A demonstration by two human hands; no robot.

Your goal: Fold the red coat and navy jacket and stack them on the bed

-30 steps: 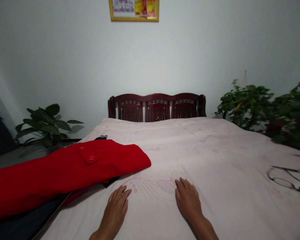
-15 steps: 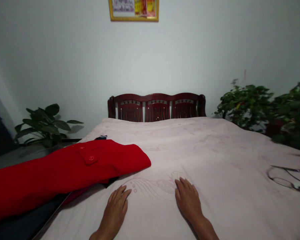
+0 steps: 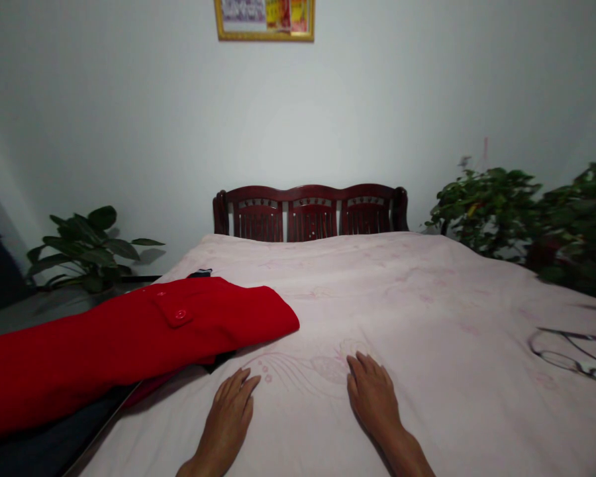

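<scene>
Your left hand (image 3: 229, 412) and right hand (image 3: 375, 394) rest slightly spread on the pale pink, flowered sheet (image 3: 300, 437), right of the red garment (image 3: 124, 338).

Dim light, darker, blurry edges

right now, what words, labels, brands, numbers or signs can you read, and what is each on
None can be read.
Framed picture on the wall: any writing is too small and blurred to make out.
Red garment: no lettering visible.
Pink floral bed cover: no lettering visible.
</scene>
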